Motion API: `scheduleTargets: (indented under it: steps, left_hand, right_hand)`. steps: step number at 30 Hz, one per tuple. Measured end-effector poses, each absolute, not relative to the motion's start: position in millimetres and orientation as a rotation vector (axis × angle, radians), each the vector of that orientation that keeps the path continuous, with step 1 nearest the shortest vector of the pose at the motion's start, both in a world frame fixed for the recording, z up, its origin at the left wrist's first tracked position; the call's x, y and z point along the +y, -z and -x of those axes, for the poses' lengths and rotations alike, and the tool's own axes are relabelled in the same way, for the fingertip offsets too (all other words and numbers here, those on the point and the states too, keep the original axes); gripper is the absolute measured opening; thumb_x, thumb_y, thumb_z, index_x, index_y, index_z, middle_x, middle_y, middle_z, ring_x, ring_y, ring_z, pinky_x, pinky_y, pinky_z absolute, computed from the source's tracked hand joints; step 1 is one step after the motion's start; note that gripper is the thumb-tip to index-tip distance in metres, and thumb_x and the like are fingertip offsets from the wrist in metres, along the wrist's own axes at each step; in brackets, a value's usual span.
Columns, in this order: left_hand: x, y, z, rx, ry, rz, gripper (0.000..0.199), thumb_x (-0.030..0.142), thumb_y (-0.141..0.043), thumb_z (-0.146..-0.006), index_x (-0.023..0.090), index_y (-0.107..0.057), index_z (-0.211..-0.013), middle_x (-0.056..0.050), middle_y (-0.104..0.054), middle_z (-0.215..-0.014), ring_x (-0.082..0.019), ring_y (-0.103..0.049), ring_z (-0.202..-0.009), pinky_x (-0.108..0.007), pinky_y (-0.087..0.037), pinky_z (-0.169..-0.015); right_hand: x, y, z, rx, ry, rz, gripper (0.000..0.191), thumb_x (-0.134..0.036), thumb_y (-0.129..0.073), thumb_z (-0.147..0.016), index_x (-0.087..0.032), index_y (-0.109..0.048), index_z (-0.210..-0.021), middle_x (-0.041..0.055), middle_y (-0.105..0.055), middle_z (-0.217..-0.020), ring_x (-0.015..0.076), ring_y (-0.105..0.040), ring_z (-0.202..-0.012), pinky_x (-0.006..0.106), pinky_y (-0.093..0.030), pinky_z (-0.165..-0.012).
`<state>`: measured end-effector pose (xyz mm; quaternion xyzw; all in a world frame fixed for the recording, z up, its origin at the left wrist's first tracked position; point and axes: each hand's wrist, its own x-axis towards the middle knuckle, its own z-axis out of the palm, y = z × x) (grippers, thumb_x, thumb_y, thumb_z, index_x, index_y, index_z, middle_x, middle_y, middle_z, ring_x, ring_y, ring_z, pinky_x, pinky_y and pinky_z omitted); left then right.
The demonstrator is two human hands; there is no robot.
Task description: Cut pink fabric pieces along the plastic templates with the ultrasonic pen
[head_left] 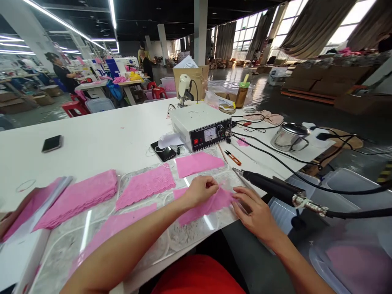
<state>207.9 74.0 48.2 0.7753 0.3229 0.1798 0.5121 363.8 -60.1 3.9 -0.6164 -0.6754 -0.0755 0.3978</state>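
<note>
A white tabletop point(92, 134) is carrying a clear mat point(183, 239) and ctrl box point(202, 122); a pink cloth point(196, 213) is lying at the mat's front R, L hand point(200, 191) pinching its upper edge, R hand point(253, 210) touching its R end, grip unclear, orange snips point(234, 158) resting beyond.

The left hand point(200, 190) partly hides the pink cloth point(199, 211) beneath it.

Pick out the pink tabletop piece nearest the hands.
The piece under the left hand, its right end at the right hand; the others, like the layered stack at left, have no hand on them.
</note>
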Motion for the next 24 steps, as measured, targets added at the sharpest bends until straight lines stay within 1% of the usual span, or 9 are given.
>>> scheduleTargets:
  steps: [2, 6, 7, 9, 12, 15, 18, 22, 24]
  left_hand:
    - [76.3, -55.6, -195.5, 0.803, -0.487, -1.784, 0.011, 0.018, -0.054, -0.076, 0.016, -0.058, -0.066, 0.002, -0.058, -0.060, -0.011, -0.056, -0.059, -0.022, -0.044, -0.058]
    - [76.6, -68.5, -162.5, 0.871, -0.603, -1.639, 0.012, 0.020, -0.053, -0.081, 0.015, -0.055, -0.071, -0.001, -0.063, -0.068, -0.010, -0.061, -0.060, -0.022, -0.049, -0.059]
    - [75.7, -71.0, -152.1, 0.893, -0.632, -1.612, 0.012, 0.021, -0.052, -0.082, 0.015, -0.055, -0.072, -0.002, -0.064, -0.069, -0.010, -0.062, -0.061, -0.022, -0.050, -0.059]
    - [72.7, -74.8, -127.7, 0.948, -0.690, -1.572, 0.012, 0.021, -0.051, -0.084, 0.015, -0.055, -0.074, -0.003, -0.064, -0.070, -0.010, -0.062, -0.062, -0.021, -0.051, -0.060]
    - [65.5, -76.8, -82.0, 1.065, -0.772, -1.541, 0.012, 0.023, -0.051, -0.084, 0.015, -0.055, -0.077, -0.002, -0.064, -0.067, -0.011, -0.063, -0.062, -0.023, -0.053, -0.061]
    - [54.4, -73.0, -29.5, 1.213, -0.838, -1.547, 0.015, 0.029, -0.051, -0.083, 0.016, -0.056, -0.078, -0.001, -0.063, -0.066, -0.012, -0.063, -0.063, -0.024, -0.052, -0.062]
    - [37.8, -63.0, 19.9, 1.376, -0.867, -1.599, 0.023, 0.037, -0.051, -0.083, 0.016, -0.057, -0.075, -0.001, -0.062, -0.066, -0.013, -0.061, -0.063, -0.025, -0.049, -0.061]
    - [9.6, -45.3, 65.0, 1.580, -0.865, -1.697, 0.023, 0.036, -0.051, -0.081, 0.018, -0.056, -0.068, 0.001, -0.056, -0.062, -0.013, -0.050, -0.058, -0.025, -0.039, -0.057]
    - [-3.5, -38.0, 77.1, 1.628, -0.860, -1.729, 0.020, 0.032, -0.050, -0.080, 0.019, -0.056, -0.067, 0.000, -0.056, -0.064, -0.014, -0.050, -0.060, -0.026, -0.039, -0.058]
  right_hand:
    - [-54.9, -10.7, -348.4, -1.724, 0.172, 1.540, 0.011, -0.025, -0.058, -0.088, -0.021, -0.061, -0.097, 0.0077, -0.068, -0.098, 0.0212, -0.066, -0.093, 0.036, -0.055, -0.082]
    - [-35.6, -13.5, -304.1, -1.810, 0.136, 1.591, 0.020, -0.038, -0.063, -0.084, -0.019, -0.058, -0.087, 0.0051, -0.065, -0.077, 0.0199, -0.062, -0.072, 0.033, -0.049, -0.064]
    - [-30.3, -12.1, -293.0, -1.838, 0.139, 1.605, 0.021, -0.039, -0.063, -0.083, -0.019, -0.057, -0.085, 0.0046, -0.064, -0.073, 0.0196, -0.060, -0.068, 0.032, -0.047, -0.061]
    - [-20.6, -9.2, -273.9, -1.889, 0.142, 1.606, 0.016, -0.034, -0.061, -0.083, -0.019, -0.056, -0.080, 0.0037, -0.062, -0.069, 0.0187, -0.058, -0.065, 0.031, -0.043, -0.058]
    - [-9.2, -8.2, -252.0, -1.970, 0.124, 1.537, 0.008, -0.021, -0.054, -0.084, -0.020, -0.054, -0.076, 0.0025, -0.061, -0.067, 0.0171, -0.056, -0.063, 0.030, -0.039, -0.057]
    - [-1.1, -11.8, -230.1, -2.071, 0.122, 1.390, 0.011, -0.015, -0.050, -0.085, -0.020, -0.055, -0.076, 0.0027, -0.061, -0.067, 0.0162, -0.055, -0.063, 0.029, -0.039, -0.058]
    - [3.0, -14.9, -202.5, -2.181, 0.118, 1.197, 0.014, -0.011, -0.049, -0.085, -0.020, -0.056, -0.077, 0.0029, -0.061, -0.067, 0.0166, -0.054, -0.063, 0.029, -0.040, -0.059]
    - [1.4, -14.9, -172.0, -2.311, -0.058, 0.983, 0.016, -0.009, -0.049, -0.084, -0.020, -0.058, -0.078, 0.0034, -0.063, -0.070, 0.0172, -0.056, -0.066, 0.029, -0.044, -0.060]
    - [1.0, -15.2, -169.0, -2.346, -0.205, 0.931, 0.012, -0.012, -0.051, -0.086, -0.020, -0.059, -0.083, 0.0040, -0.065, -0.075, 0.0172, -0.058, -0.069, 0.029, -0.047, -0.062]
